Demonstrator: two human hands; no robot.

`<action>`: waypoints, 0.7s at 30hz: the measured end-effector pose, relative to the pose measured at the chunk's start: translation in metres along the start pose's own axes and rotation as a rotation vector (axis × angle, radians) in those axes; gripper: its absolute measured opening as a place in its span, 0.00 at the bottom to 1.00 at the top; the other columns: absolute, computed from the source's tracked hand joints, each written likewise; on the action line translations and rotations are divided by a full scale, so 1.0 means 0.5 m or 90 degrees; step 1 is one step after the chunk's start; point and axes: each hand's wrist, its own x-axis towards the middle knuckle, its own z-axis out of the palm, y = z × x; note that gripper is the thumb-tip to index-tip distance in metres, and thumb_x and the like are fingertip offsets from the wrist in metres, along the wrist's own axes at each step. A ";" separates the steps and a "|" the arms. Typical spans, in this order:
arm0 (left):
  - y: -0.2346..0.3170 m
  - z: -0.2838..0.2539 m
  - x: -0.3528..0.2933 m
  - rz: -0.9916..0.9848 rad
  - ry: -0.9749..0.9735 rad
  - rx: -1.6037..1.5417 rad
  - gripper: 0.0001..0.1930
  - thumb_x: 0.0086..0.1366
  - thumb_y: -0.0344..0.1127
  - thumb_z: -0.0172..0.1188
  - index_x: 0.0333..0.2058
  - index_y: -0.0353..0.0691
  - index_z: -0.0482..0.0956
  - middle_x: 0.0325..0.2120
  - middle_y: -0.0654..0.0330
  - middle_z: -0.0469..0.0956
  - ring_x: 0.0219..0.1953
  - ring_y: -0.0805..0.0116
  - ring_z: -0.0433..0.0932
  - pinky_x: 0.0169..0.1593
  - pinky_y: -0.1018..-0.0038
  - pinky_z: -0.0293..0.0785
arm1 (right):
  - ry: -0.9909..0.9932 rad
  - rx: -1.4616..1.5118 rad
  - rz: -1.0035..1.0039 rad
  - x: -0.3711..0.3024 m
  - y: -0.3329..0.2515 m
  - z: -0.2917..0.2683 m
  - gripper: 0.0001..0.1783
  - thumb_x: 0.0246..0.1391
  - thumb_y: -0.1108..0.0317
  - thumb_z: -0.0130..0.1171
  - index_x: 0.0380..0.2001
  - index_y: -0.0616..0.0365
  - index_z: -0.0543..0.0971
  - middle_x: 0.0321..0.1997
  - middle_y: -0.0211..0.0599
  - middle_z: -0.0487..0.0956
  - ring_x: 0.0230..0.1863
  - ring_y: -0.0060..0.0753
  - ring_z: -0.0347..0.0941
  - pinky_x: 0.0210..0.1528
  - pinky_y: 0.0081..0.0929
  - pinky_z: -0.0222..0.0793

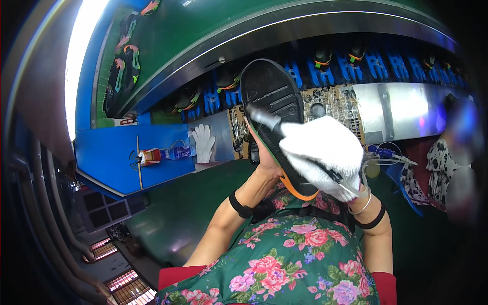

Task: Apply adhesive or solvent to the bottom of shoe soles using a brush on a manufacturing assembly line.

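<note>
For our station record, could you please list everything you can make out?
Sole: 1, black with orange edging, centre
Tool: 1, greyish, blurred, over sole
Glove: 1, white, left of sole
Tabletop: 1, blue, left
Bottle: 1, clear and blue, on tabletop
Packet: 1, red and white, on tabletop
Stick: 1, brown, on tabletop
Racks: many, blue, beyond sole
Shoes: several, black with bright trim, on racks
Ledge: 1, silver, right
Cardboard: 2 patches, brown, flanking sole
Lamp: 1, white, upper left
Apron: 1, green floral, bottom
Armbands: 2, black, on arms
Left hand: 1, bare, holding sole
Right hand: 1, white-gloved, holding tool
</note>
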 end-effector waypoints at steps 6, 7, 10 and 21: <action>-0.004 0.043 0.005 0.015 0.302 0.105 0.53 0.61 0.87 0.31 0.71 0.51 0.63 0.63 0.61 0.73 0.63 0.58 0.73 0.66 0.56 0.70 | -0.075 -0.060 0.045 -0.012 -0.008 0.011 0.20 0.49 0.75 0.69 0.48 0.53 0.87 0.51 0.43 0.86 0.47 0.43 0.83 0.48 0.36 0.77; -0.005 0.046 0.007 0.022 0.320 0.110 0.52 0.63 0.86 0.30 0.71 0.51 0.62 0.63 0.62 0.72 0.63 0.60 0.73 0.67 0.56 0.69 | -0.064 -0.037 0.051 -0.010 -0.010 0.011 0.20 0.48 0.75 0.69 0.48 0.53 0.87 0.51 0.43 0.86 0.47 0.44 0.83 0.48 0.36 0.77; -0.007 0.016 0.010 0.080 0.031 0.061 0.52 0.63 0.85 0.29 0.72 0.52 0.60 0.66 0.63 0.70 0.66 0.60 0.71 0.70 0.56 0.66 | -0.022 0.002 0.020 -0.001 -0.004 -0.002 0.20 0.48 0.75 0.70 0.47 0.56 0.87 0.50 0.45 0.86 0.46 0.45 0.83 0.48 0.37 0.77; -0.035 -0.021 0.017 0.021 0.031 0.176 0.60 0.58 0.90 0.27 0.66 0.41 0.69 0.59 0.52 0.77 0.62 0.52 0.75 0.69 0.51 0.66 | -0.044 0.006 0.048 -0.014 -0.015 -0.011 0.21 0.50 0.73 0.68 0.51 0.58 0.85 0.52 0.41 0.85 0.51 0.43 0.82 0.52 0.37 0.77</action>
